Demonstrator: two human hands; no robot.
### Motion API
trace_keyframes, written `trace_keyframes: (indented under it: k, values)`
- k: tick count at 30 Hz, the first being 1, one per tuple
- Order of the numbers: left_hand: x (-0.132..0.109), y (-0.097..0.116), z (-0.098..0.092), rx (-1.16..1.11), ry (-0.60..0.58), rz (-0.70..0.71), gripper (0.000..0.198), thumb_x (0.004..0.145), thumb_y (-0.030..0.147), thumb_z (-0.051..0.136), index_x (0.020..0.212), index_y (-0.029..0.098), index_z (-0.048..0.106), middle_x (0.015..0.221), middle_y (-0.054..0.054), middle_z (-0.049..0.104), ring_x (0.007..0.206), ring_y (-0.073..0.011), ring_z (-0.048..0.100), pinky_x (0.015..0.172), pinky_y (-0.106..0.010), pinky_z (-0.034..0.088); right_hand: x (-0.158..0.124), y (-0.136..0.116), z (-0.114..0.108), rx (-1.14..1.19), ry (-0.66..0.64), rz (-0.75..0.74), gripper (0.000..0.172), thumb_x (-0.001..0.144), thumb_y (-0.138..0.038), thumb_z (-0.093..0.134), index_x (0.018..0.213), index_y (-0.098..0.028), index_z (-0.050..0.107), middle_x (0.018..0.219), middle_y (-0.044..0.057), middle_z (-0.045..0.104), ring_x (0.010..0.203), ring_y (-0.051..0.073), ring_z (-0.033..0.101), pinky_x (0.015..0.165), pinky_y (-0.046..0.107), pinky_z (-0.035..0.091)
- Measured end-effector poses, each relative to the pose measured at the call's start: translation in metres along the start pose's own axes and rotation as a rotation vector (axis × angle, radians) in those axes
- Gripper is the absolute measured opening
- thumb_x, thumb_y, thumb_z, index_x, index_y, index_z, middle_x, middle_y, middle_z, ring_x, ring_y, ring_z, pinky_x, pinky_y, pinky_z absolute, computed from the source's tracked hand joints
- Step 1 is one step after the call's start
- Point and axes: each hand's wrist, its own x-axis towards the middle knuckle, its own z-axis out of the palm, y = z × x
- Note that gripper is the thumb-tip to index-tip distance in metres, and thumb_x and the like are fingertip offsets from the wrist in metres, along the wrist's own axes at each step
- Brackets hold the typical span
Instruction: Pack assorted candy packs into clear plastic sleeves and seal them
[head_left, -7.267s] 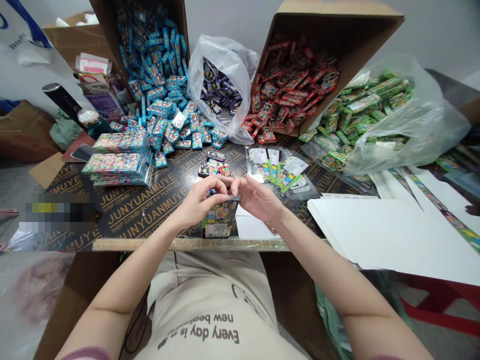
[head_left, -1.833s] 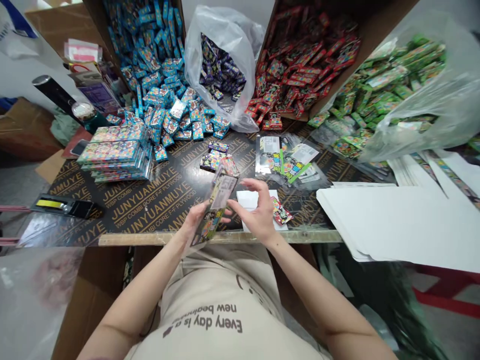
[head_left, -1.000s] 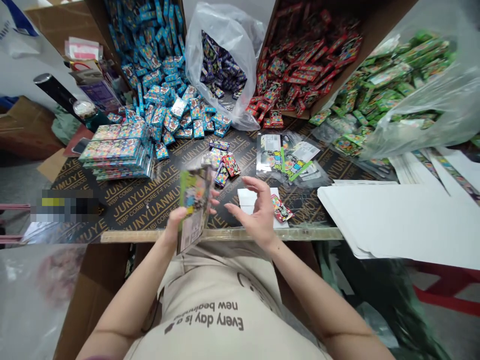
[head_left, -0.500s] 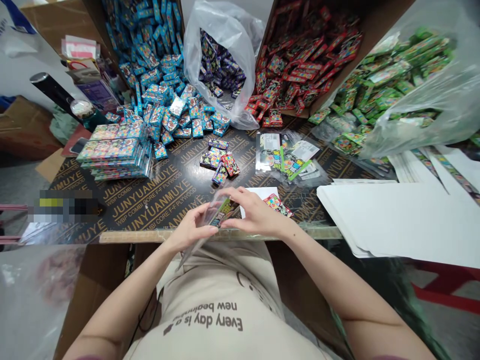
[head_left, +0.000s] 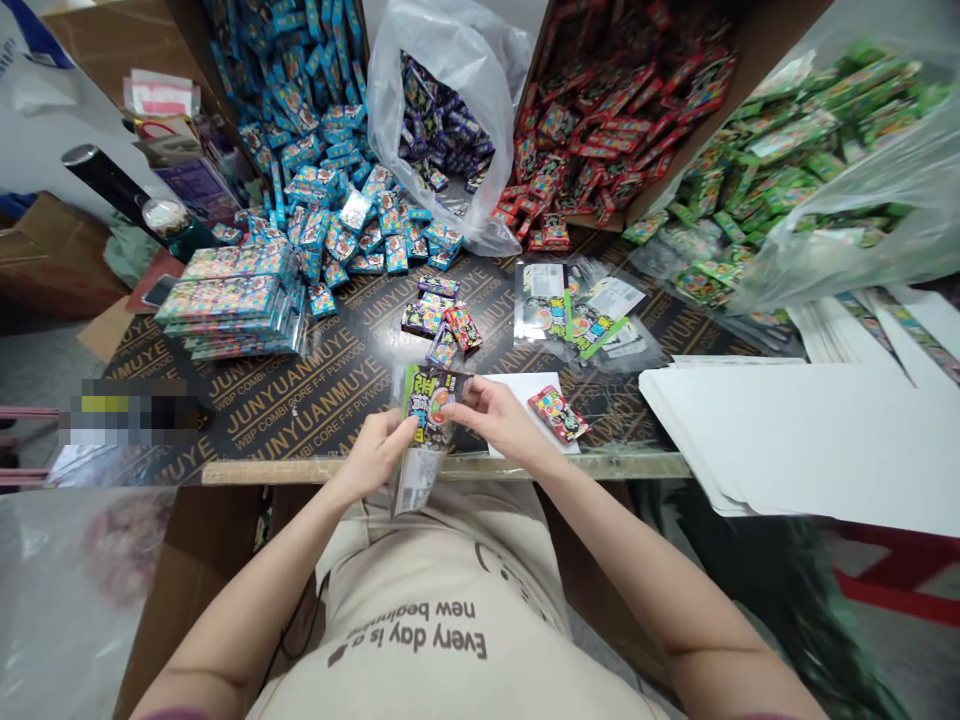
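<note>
Between my hands is a clear plastic packaging bag (head_left: 421,470) with a black and green printed front and a white label at its lower end. My left hand (head_left: 377,450) pinches its left side, thumb on the print. At the upper right edge, my right hand (head_left: 496,415) grips it between thumb and fingers. Just to the right, a red candy packet (head_left: 559,414) lies on a white card (head_left: 517,385). Beyond the bag, small purple boxes (head_left: 424,316) and a red box (head_left: 462,328) sit in a loose cluster.
Several printed plastic bags (head_left: 544,310) lie right of centre. White card sheets (head_left: 750,430) cover the right side. A stack of filled packs (head_left: 229,310) stands left. Behind are heaps of blue boxes (head_left: 330,200), purple boxes in a plastic bag (head_left: 480,215), red boxes (head_left: 592,130) and green packets (head_left: 787,180).
The held bag has turned so its printed front and label face me. My right hand has shifted slightly right and down, uncovering more of the red candy packet.
</note>
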Motion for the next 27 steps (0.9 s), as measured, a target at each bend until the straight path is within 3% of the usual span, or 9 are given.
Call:
trace_keyframes:
  k: [3, 5, 9, 11, 15, 19, 22, 24, 27]
  values:
    - [0.000, 0.006, 0.000, 0.096, 0.026, -0.008, 0.046, 0.085, 0.050, 0.054, 0.057, 0.014, 0.052, 0.053, 0.003, 0.047, 0.052, -0.0087, 0.038, 0.050, -0.022, 0.030, 0.002, -0.005, 0.001, -0.028, 0.093, -0.034, 0.028, 0.077, -0.042, 0.072, 0.088, -0.017, 0.066, 0.081, 0.002, 0.070, 0.071, 0.014, 0.063, 0.071, 0.028, 0.052]
    - [0.002, 0.009, -0.003, 0.070, 0.023, -0.015, 0.047, 0.083, 0.052, 0.056, 0.056, 0.014, 0.051, 0.052, 0.003, 0.047, 0.051, -0.0086, 0.039, 0.050, -0.022, 0.030, 0.003, -0.008, 0.001, -0.001, 0.097, -0.018, 0.028, 0.077, -0.041, 0.072, 0.089, -0.017, 0.066, 0.079, 0.001, 0.069, 0.068, 0.012, 0.061, 0.064, 0.025, 0.051]
    - [0.011, 0.009, -0.012, -0.041, 0.116, -0.017, 0.048, 0.081, 0.055, 0.058, 0.059, 0.014, 0.056, 0.057, 0.000, 0.055, 0.054, -0.0106, 0.048, 0.052, -0.022, 0.038, -0.003, -0.002, 0.004, 0.180, -0.186, 0.197, 0.051, 0.066, -0.038, 0.081, 0.109, -0.019, 0.061, 0.082, 0.000, 0.069, 0.067, 0.013, 0.064, 0.059, 0.024, 0.052]
    - [0.017, 0.005, -0.013, -0.133, 0.143, -0.028, 0.046, 0.082, 0.055, 0.058, 0.066, 0.013, 0.061, 0.062, -0.002, 0.061, 0.058, -0.0128, 0.054, 0.055, -0.023, 0.044, -0.008, 0.005, 0.006, 0.205, -0.263, 0.266, 0.050, 0.061, -0.035, 0.084, 0.103, -0.018, 0.062, 0.079, -0.001, 0.069, 0.066, 0.013, 0.064, 0.061, 0.025, 0.053]
    - [0.024, -0.003, -0.008, -0.286, 0.077, -0.050, 0.039, 0.072, 0.048, 0.073, 0.089, 0.013, 0.066, 0.078, -0.004, 0.070, 0.070, -0.0166, 0.064, 0.060, -0.024, 0.051, -0.010, 0.013, -0.003, 0.109, -0.094, 0.221, 0.036, 0.063, -0.037, 0.082, 0.084, -0.015, 0.063, 0.073, -0.001, 0.067, 0.059, 0.011, 0.059, 0.056, 0.023, 0.048]
    - [0.026, -0.006, -0.001, -0.351, -0.045, -0.106, 0.046, 0.067, 0.042, 0.078, 0.100, 0.014, 0.064, 0.082, -0.004, 0.072, 0.066, -0.0155, 0.066, 0.054, -0.022, 0.051, -0.002, 0.012, -0.019, 0.070, -0.041, 0.180, 0.040, 0.067, -0.042, 0.079, 0.095, -0.017, 0.064, 0.075, 0.000, 0.068, 0.064, 0.013, 0.061, 0.058, 0.025, 0.049]
    - [0.032, -0.005, 0.002, -0.358, -0.103, -0.100, 0.045, 0.067, 0.040, 0.079, 0.099, 0.013, 0.065, 0.084, -0.005, 0.073, 0.069, -0.0170, 0.067, 0.060, -0.026, 0.054, 0.003, 0.013, -0.023, 0.041, 0.127, 0.057, 0.038, 0.073, -0.046, 0.074, 0.096, -0.019, 0.064, 0.076, 0.000, 0.069, 0.069, 0.015, 0.063, 0.065, 0.028, 0.052]
    - [0.038, -0.004, 0.004, -0.347, -0.051, -0.028, 0.044, 0.066, 0.038, 0.080, 0.100, 0.014, 0.065, 0.090, -0.006, 0.073, 0.078, -0.0183, 0.068, 0.070, -0.028, 0.055, 0.005, 0.015, -0.022, -0.026, 0.211, -0.010, 0.034, 0.075, -0.048, 0.072, 0.091, -0.019, 0.065, 0.079, 0.001, 0.069, 0.072, 0.016, 0.064, 0.068, 0.029, 0.052]
    - [0.048, -0.003, 0.004, -0.284, 0.105, 0.116, 0.031, 0.075, 0.039, 0.074, 0.092, 0.015, 0.066, 0.087, -0.003, 0.072, 0.081, -0.0157, 0.066, 0.076, -0.026, 0.051, 0.008, 0.012, -0.019, -0.083, 0.209, -0.060, 0.033, 0.075, -0.048, 0.072, 0.090, -0.019, 0.065, 0.084, 0.002, 0.071, 0.076, 0.017, 0.065, 0.071, 0.030, 0.051]
